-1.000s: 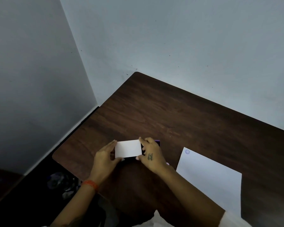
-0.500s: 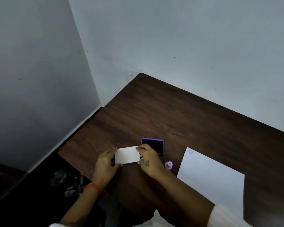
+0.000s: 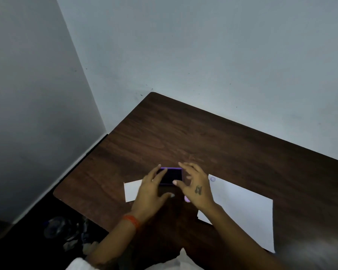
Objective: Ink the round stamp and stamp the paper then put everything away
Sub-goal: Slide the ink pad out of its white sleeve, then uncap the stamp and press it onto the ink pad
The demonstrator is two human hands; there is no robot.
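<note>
White card (image 3: pixel 132 190) lies flat near table (image 3: pixel 183 133) left edge, just left of left hand (image 3: pixel 151 191). Far side of table is bare. Left hand spread, fingers on ink pad (image 3: pixel 171 176) left side. Right hand (image 3: pixel 196 185) spread at pad's right, contact unclear. Stamp (image 3: pixel 187 199) mostly hidden under right palm. Paper (image 3: pixel 242 209) right of right hand, round mark (image 3: pixel 212 179) at its corner.

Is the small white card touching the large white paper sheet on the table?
Apart. The head view shows the small white card left of both hands, the large white paper sheet right, dark table between.
</note>
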